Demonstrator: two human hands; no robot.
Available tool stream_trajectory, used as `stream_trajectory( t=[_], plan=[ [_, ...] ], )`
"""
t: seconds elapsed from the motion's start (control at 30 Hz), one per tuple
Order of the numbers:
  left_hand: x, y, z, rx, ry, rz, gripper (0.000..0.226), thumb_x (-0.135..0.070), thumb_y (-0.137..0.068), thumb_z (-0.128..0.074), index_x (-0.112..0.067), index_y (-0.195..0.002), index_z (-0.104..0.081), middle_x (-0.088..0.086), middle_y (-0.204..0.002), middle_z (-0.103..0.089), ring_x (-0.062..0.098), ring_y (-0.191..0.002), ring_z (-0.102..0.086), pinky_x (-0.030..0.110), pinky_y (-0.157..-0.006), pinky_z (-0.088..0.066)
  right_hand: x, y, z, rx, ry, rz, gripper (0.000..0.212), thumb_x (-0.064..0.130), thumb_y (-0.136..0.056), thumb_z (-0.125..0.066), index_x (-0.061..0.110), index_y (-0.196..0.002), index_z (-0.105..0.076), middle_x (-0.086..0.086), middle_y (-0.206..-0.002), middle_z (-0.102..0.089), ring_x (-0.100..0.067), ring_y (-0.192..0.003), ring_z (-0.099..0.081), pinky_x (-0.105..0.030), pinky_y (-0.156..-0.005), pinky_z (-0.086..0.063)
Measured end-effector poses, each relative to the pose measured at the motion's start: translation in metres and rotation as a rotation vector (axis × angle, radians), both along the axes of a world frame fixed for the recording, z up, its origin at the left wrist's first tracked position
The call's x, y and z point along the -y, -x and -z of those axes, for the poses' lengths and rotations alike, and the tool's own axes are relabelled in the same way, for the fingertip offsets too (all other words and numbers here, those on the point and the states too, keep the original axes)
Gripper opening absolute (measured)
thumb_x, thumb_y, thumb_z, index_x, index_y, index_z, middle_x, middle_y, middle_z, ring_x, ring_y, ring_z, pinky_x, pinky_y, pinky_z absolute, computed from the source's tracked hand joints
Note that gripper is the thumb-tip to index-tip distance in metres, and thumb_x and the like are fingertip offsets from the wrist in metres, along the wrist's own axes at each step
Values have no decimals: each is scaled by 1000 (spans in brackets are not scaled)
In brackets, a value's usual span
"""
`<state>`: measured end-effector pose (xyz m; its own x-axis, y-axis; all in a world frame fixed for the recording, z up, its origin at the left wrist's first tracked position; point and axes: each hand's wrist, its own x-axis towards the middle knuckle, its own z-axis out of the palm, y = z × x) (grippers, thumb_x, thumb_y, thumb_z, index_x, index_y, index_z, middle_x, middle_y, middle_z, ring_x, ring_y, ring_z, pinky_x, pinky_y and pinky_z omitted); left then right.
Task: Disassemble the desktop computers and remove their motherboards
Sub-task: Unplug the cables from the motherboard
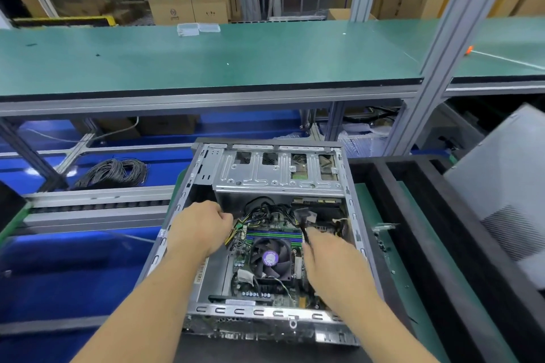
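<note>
Setting: factory bench line, green-topped table (pixel 206 59) across the back, cardboard boxes behind, blue surfaces below left w/ a coil of cable (pixel 113 172)
Left hand (pixel 200 228): fingers curled, at the wire bundle (pixel 236 230) by the board's far-left corner; looks like a pinch but what it holds is hidden, can't tell
Right hand (pixel 330 253): fingertips pinch a black cable (pixel 305 230) w/ connector block at its top, lifted above the RAM slots
Motherboard (pixel 265 283): still seated flat in the open case (pixel 188 194), CPU fan (pixel 269 258) at centre, cables still attached at far edge
Drive cage (pixel 280 169): bare metal, spans far end of case
Step (est.): unplugging leads; board removal not started
Handling (est.): board stiff, light, fragile – hold by edges, not fan or parts; pull plugs by the housing, not the wires; case edges likely sharp
</note>
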<state>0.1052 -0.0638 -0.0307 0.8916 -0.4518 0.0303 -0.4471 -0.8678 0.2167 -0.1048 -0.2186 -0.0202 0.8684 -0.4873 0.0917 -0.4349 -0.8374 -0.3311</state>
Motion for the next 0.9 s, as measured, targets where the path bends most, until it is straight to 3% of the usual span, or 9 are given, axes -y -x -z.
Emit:
stream_trajectory(
  t=[0.1, 0.17, 0.33, 0.5, 0.6, 0.7, 0.77, 0.83, 0.9],
  plan=[
    [1, 1, -1, 5, 2, 1, 33, -36, -88, -42, -19, -62, -53, -2, -55, -59, 15, -53, -57, 25, -47, -38, 3, 18, -1, -8, 263, 169, 53, 23, -84, -69, 18, -134, -54, -15, -127, -58, -33, -119, -51, -46, -96, -46],
    [0, 0, -1, 1, 2, 1, 33, -36, -88, -42, -19, -62, -54, -2, -56, -60, 16, -54, -58, 25, -47, -38, 15, 13, -11, -161, 14, 385, 69, 25, -96, -51, 19, -156, -16, -24, -153, -26, -43, -135, -35, -50, -105, -40],
    [1, 3, -3, -4, -5, -1, 33, -35, -88, -41, -18, -63, -55, -2, -57, -60, 17, -55, -58, 25, -49, -41, 40, -9, -2, -181, 62, 394, 79, 4, -98, -46, 3, -156, 8, -19, -124, -55, -20, -78, -63, -27, -65, -53],
    [-1, 12, -5, -10, 4, -40, 35, -33, -90, -39, -17, -65, -57, 0, -60, -60, 19, -57, -57, 27, -54, -43, 62, -29, -3, -185, 0, 349, 74, 1, -96, -43, 7, -157, -1, -21, -124, -55, -31, -96, -64, -36, -75, -54],
    [-4, 16, -6, -42, 36, -67, 35, -32, -91, -38, -15, -66, -56, 1, -61, -60, 21, -59, -57, 28, -57, -47, 58, -39, -12, -117, 267, 206, 58, 8, -89, -54, 7, -145, -37, -19, -130, -52, -36, -113, -53, -45, -91, -48],
    [-3, 12, -8, -60, 54, -69, 33, -33, -90, -38, -17, -68, -55, 1, -62, -61, 22, -60, -58, 29, -60, -51, 36, -58, -8, -105, 150, -16, 6, 11, -88, -57, 10, -83, -60, -7, -85, -55, -25, -79, -50, -40, -71, -47],
    [-2, 9, -8, -73, 36, -59, 32, -35, -89, -39, -17, -68, -55, 0, -62, -61, 22, -59, -59, 28, -59, -50, 30, -75, 4, -125, -161, 53, 26, 16, -94, -49, 11, -69, -51, -4, -70, -51, -19, -62, -47, -34, -63, -48],
    [-2, 8, -8, -80, 20, -56, 32, -37, -88, -39, -18, -68, -55, -1, -62, -61, 21, -58, -59, 27, -57, -48, 33, -93, 22, -295, -335, 63, 29, 23, -97, -47, 11, -71, -51, -8, -73, -54, -21, -65, -53, -32, -65, -45],
    [-2, 9, -7, -83, 17, -58, 32, -39, -87, -39, -20, -69, -57, -3, -61, -62, 20, -58, -59, 28, -57, -50, 34, -110, 33, -442, -168, 11, 33, 38, -101, -42, 11, -104, -61, -14, -108, -61, -30, -105, -56, -41, -88, -44]
  ],
)
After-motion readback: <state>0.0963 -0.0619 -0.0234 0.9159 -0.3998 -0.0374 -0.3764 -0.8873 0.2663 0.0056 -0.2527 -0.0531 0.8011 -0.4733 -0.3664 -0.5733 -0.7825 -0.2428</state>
